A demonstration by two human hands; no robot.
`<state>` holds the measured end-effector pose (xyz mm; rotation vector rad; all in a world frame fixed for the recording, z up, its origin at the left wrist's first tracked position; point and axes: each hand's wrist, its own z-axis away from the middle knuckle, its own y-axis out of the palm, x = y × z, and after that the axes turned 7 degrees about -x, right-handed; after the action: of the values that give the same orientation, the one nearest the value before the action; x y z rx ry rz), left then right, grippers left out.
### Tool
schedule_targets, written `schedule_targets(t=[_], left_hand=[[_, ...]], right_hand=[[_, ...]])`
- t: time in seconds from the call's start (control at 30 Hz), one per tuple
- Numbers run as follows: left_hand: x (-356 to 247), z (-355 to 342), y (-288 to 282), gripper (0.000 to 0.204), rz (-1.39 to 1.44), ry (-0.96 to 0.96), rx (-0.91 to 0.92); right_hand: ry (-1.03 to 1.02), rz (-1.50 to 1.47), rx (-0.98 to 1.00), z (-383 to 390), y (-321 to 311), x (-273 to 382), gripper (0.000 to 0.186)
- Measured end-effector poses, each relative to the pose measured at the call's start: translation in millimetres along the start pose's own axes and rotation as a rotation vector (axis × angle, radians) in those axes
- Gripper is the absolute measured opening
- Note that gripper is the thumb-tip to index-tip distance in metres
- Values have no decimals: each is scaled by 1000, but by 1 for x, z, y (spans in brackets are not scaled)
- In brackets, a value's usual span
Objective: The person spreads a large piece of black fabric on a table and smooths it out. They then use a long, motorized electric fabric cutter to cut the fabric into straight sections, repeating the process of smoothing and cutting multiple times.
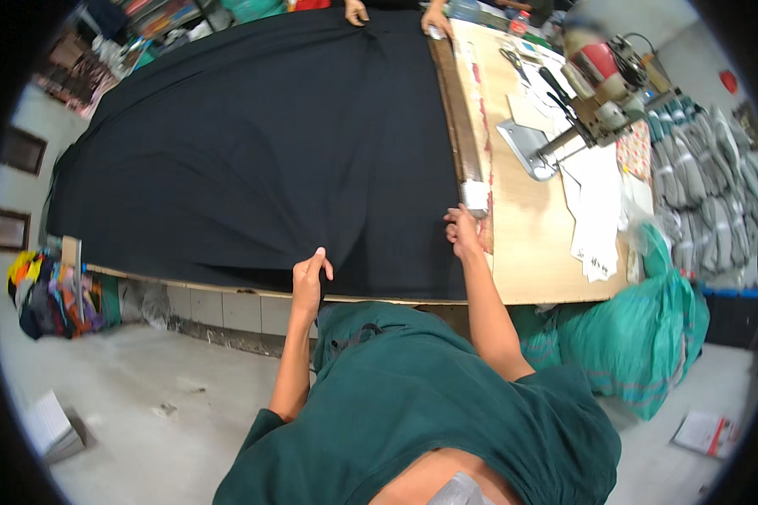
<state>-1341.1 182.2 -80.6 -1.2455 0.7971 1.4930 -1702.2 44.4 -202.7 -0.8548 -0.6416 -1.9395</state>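
A broad sheet of black fabric [227, 160] covers most of the table, and creases in it run toward my left hand [308, 276]. That hand is closed at the near edge, thumb and fingers pinching the cloth. My right hand [463, 231] has curled fingers at the fabric's right edge, beside the near end of a long brown bar [457, 109]. A white patch [475, 196] wraps that end of the bar. Across the table, another person's hands, one at the fabric's far edge [356, 12] and one at the bar's far end [435, 20], are partly in view.
A cloth-cutting machine [594, 93] stands on the bare wooden tabletop [522, 244] at right, near scissors [514, 64] and white paper pieces [594, 210]. Green sacks [632, 337] bulge beside the table's near right corner. Grey bundles [703, 177] are stacked at far right; colourful cloth [55, 295] lies left.
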Motion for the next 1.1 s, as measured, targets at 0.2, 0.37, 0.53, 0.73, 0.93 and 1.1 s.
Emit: schedule_targets(t=[0.2,0.37,0.53,0.73,0.93,1.1], left_hand=[[-42,0,45,60,64,89,50],[-78,-5,75,62,62,201,111],[-78,13,97,61,126,158,301],[-58,19,97,61,119,98,647],[-34,-12,35,57,681,-345,409],[-6,-95,-72,58,1023,-37,-233]], right_hand=[[-101,42,-90,-2,-32,24,68],[161,411,817,65,22,46,78],[240,232,929,132,84,37,64],[-336,141,369,164,75,62,39],[-568,-62,141,189,48,74,58],[-428,-314,304,218,21,103,55]])
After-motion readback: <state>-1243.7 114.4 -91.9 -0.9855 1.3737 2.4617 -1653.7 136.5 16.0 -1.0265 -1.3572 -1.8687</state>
